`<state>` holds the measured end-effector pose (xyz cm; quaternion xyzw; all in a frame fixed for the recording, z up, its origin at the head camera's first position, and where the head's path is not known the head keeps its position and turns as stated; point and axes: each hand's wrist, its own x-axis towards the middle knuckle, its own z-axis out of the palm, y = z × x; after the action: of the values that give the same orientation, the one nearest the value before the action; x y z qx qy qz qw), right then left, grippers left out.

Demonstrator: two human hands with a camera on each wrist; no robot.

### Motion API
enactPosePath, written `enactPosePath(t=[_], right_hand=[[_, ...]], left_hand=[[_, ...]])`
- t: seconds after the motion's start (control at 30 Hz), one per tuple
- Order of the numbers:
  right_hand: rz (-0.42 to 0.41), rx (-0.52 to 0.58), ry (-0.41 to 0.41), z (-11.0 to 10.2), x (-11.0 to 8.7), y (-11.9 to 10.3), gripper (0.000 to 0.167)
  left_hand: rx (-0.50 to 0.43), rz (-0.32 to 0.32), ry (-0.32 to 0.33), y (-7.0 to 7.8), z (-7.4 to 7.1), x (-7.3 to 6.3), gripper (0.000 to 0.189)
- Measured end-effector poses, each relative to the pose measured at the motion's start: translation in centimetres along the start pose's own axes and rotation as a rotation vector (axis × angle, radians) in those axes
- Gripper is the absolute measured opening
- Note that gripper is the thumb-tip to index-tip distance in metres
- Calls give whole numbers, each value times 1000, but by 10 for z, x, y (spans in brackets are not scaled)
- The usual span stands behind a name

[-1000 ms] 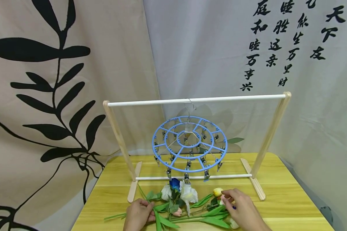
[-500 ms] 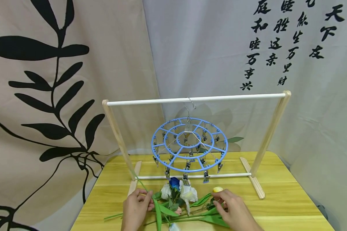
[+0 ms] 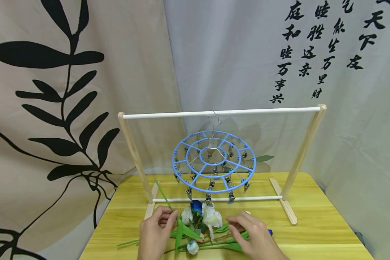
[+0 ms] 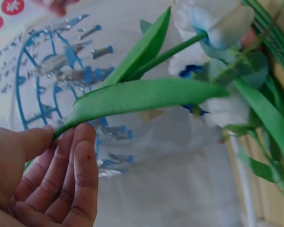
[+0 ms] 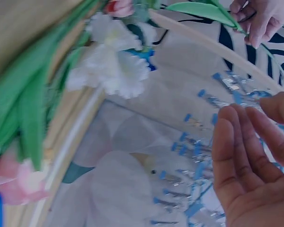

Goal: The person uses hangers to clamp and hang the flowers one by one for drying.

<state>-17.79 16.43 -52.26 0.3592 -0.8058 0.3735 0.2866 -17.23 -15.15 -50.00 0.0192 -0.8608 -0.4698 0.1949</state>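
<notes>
In the head view my left hand [image 3: 156,233] pinches the green stem of a white-and-blue tulip [image 3: 193,247] between thumb and fingers. The stem's end points up and away to the left, and the flower head hangs toward me. Its long leaf [image 4: 146,98] stretches across the left wrist view. My right hand [image 3: 255,234] hovers over the other flowers with loosely bent fingers; in the right wrist view its fingers [image 5: 248,151] hold nothing. A white ruffled flower [image 3: 212,217] and a blue rose [image 3: 196,206] lie between the hands, among green stems and leaves.
Behind the flowers, a round blue clip hanger [image 3: 213,191] with several metal clips hangs from the white rod [image 3: 169,115] of a wooden stand [image 3: 303,153]. The stand's feet rest on the yellow wooden table [image 3: 318,216]. Printed curtains form the backdrop.
The left hand has raised the tulip stem and turned it, bringing the white-and-blue head into view toward the middle. The right hand has shifted left over the flowers.
</notes>
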Motion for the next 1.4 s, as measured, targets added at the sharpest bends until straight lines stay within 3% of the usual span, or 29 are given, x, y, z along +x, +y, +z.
enactPosePath(t=[0.13,0.27,0.47,0.63,0.77,1.1,1.23,1.4], right_hand=[[-94,47,51,1,16,-11,39],[-147,98,91,2,33,-25,28],[-37,174,104,2,49,-46,40],[58,239,109,1,57,-55,40],[72,265,121,2,58,-56,35],[90,324,153,4,52,-51,29],[146,355,165,-1,52,-52,27],[185,421,191,-12,55,-48,24]], left_hand=[[10,148,-7,14,3,-6,15],[-6,340,-43,23,10,-13,15],[2,615,-63,31,24,-17,16],[43,739,-84,36,32,-18,16],[43,757,-99,38,36,-19,17],[27,717,-137,40,39,-20,9],[-54,628,-156,40,35,-20,12],[-105,451,-106,41,27,-12,22]])
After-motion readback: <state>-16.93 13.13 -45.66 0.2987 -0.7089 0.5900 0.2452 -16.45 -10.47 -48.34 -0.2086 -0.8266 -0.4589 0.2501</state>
